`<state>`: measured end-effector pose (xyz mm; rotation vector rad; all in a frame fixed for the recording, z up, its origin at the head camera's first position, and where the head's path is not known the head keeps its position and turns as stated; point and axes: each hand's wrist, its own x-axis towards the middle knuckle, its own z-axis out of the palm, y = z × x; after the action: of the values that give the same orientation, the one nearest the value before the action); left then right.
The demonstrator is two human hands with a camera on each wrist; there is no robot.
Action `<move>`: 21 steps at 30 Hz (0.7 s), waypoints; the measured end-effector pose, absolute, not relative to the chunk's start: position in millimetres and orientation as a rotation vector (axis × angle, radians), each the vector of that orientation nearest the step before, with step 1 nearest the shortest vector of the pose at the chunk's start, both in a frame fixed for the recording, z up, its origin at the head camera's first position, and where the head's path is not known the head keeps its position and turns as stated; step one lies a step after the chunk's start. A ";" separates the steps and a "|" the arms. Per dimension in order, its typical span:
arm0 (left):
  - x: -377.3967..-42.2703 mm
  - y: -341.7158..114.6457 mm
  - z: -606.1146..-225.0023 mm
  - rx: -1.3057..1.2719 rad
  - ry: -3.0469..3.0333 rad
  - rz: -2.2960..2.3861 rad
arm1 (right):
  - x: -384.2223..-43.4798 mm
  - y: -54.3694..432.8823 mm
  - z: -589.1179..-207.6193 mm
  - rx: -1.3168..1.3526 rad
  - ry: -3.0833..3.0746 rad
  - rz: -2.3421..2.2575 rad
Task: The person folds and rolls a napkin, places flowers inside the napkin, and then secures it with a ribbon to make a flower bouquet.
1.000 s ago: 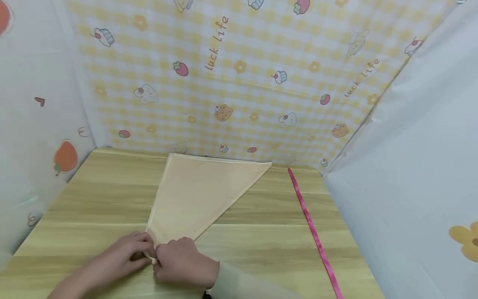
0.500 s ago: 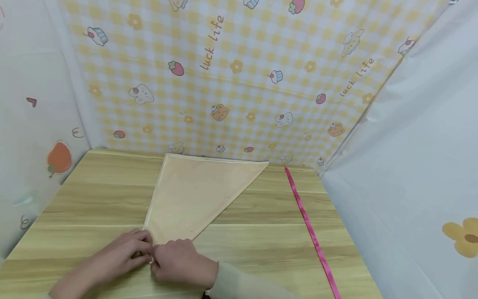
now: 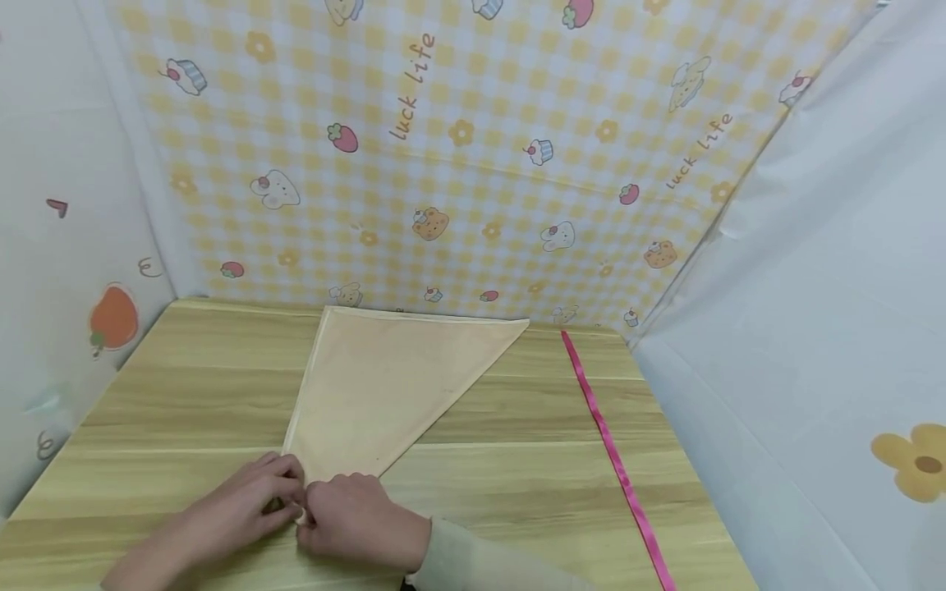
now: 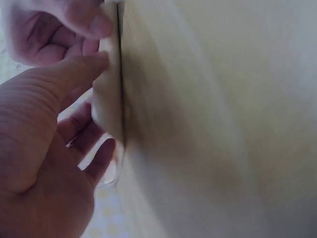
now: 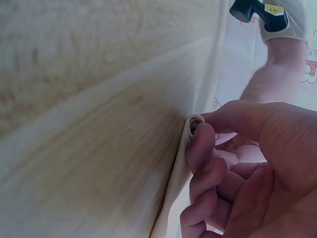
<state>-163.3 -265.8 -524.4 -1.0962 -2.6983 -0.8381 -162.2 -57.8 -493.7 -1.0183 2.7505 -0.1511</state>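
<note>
A beige cloth [image 3: 377, 377] with pale hemmed edges lies folded to a triangle on the wooden table, its long edge slanting down from the far right to the near left. At its near corner my left hand [image 3: 254, 501] and right hand [image 3: 362, 517] meet. Between thumb and fingers the left hand pinches a small rolled part of the cloth [image 4: 111, 94], as the left wrist view shows. My right hand [image 5: 237, 163] holds the same part, and a hollow rolled end [image 5: 193, 121] shows beside its fingertips. In the head view the hands hide most of this corner.
A pink ribbon [image 3: 606, 435] lies lengthwise on the right of the wooden table [image 3: 192, 377]. Behind the table rises a yellow-checked printed sheet [image 3: 458, 180]; pale sheets flank both sides. The left wrist wears a black camera [image 5: 272, 17].
The head view has shifted a little, so the table and cloth sit slightly farther left. Both hands keep their grip on the near corner with hardly any visible movement.
</note>
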 end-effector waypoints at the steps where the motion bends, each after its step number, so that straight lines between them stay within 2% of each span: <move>1: -162.8 -265.2 -525.0 -1.091 -2.689 -0.850 | -162.5 -57.7 -493.9 -1.018 2.754 -0.151; 8: -161.4 -266.7 -527.5 -1.048 -2.690 -0.936 | -167.6 -56.1 -491.8 -0.954 2.692 -0.191; 21: -164.9 -262.1 -536.0 -1.046 -2.513 -0.546 | -180.6 -51.0 -488.7 -0.846 2.595 -0.187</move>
<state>-164.9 -262.1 -536.0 -1.0458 -2.5130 -0.5462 -180.6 -51.0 -488.7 -0.8464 2.5949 -0.1867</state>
